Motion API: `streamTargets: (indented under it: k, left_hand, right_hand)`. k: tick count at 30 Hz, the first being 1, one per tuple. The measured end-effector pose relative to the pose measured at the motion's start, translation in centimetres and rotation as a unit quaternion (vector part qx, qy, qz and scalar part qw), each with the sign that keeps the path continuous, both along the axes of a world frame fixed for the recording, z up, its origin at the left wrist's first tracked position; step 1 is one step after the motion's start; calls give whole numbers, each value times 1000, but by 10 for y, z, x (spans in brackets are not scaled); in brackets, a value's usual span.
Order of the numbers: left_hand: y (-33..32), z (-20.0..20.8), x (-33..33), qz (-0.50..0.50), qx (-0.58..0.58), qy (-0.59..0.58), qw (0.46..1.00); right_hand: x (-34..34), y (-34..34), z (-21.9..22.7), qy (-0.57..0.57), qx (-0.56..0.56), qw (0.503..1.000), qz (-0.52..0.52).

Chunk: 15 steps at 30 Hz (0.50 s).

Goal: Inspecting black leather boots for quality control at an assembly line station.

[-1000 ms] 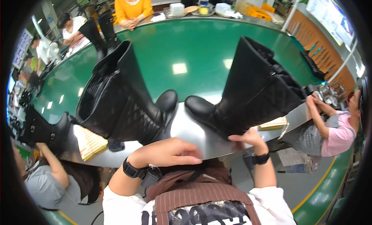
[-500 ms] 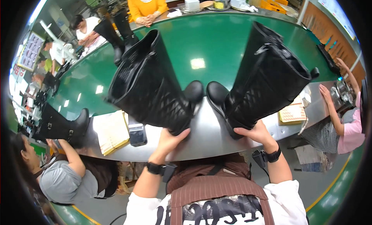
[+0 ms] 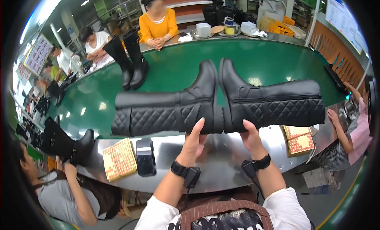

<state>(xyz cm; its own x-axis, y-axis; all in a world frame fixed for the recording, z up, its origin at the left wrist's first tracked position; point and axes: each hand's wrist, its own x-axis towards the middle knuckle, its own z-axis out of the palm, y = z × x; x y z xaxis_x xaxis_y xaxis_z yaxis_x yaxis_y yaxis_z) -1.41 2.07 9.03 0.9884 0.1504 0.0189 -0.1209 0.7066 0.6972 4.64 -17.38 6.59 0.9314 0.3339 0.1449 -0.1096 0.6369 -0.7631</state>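
Two tall black boots with quilted shafts lie sideways in the air, sole to sole, in front of me. My left hand point(image 3: 194, 139) grips the left boot point(image 3: 158, 111) by its heel, thumb on the near side and fingers underneath. In the same way my right hand point(image 3: 251, 137) is closed round the heel of the right boot point(image 3: 277, 101). The left shaft points left, the right one points right, and both toes point away from me. The soles are close together at the middle. Most of my fingers are hidden behind the boots.
On the steel edge point(image 3: 221, 166) lie a dark phone point(image 3: 146, 157) and a bundle of dotted cards point(image 3: 119, 159); another card bundle point(image 3: 299, 139) is at right. Two black boots point(image 3: 134, 59) stand on the green belt point(image 3: 178, 57). A co-worker at left handles a buckled boot point(image 3: 65, 141).
Both boots have tipped from roughly upright, shafts leaning apart, to lying level with their soles facing each other. My hands have drawn closer together and still hold the heels.
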Motion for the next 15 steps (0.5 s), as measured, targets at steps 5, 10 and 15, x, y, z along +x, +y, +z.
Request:
streamTargets:
  k: [5, 10, 15]
  left_hand:
    - [5, -24, -3, 0, -52, 58, 997]
    - [13, -36, -2, 1, -32, 63, 998]
    - [15, -32, -4, -15, 0, 46, 999]
  right_hand:
    - [-2, 10, -15, 64, 19, 997, 44]
    - [-3, 9, -21, 74, -13, 994, 84]
    - [-1, 7, -29, 86, -2, 991, 105]
